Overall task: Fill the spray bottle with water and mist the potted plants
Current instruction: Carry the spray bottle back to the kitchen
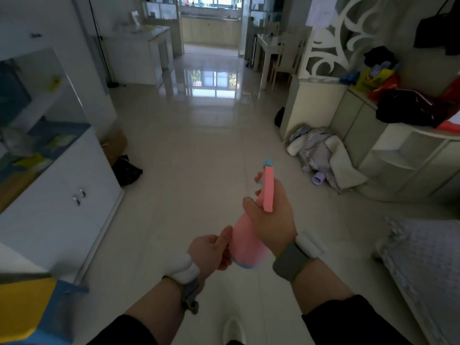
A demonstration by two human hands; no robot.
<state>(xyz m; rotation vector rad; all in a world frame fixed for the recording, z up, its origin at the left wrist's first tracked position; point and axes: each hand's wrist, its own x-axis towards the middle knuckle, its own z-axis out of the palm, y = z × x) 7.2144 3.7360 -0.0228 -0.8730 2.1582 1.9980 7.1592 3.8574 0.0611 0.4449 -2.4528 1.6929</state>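
A pink spray bottle with a pink trigger head and a blue nozzle tip is held in front of me, above the tiled floor. My right hand grips its neck just under the trigger head, thumb on the left side. My left hand holds the lower body of the bottle from the left, fingers curled round its base. The bottle tilts with its nozzle pointing away from me. No potted plants are in view.
A shiny tiled floor runs ahead to a kitchen doorway. A white cabinet stands on the left. On the right are low shelves with bags, a bundle of cloth on the floor, and a bed corner.
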